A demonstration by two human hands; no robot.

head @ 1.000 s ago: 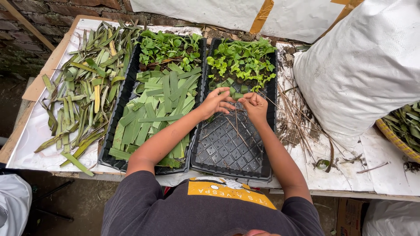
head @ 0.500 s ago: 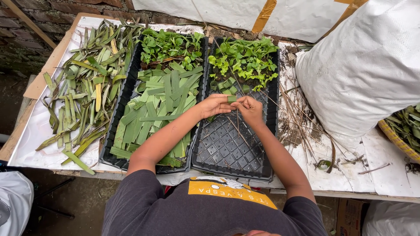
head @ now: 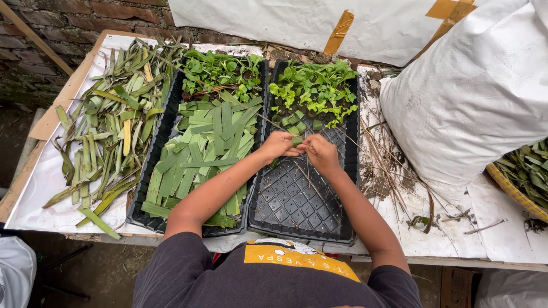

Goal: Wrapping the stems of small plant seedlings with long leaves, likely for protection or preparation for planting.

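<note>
Left hand point(head: 278, 145) and right hand point(head: 319, 153) both pinched on folded leaf cup point(head: 297, 140) over black tray point(head: 297, 199); could unfold if either grip loosens.

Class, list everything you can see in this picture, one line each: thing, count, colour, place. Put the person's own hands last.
Black trays: two, side by side on the table.
Cut leaf strips: many, green, stacked in the left tray.
Seedlings: many, green, at the far end of both trays.
Loose leaves: a heap, green and yellowish, left of the trays.
Sack: one, white, right.
Basket: one, woven, right edge, holding leaves.
Dry stems: several, brown, right of the trays.
Left hand: over the right tray, on a folded green leaf piece.
Right hand: beside it, touching the same piece.
</note>
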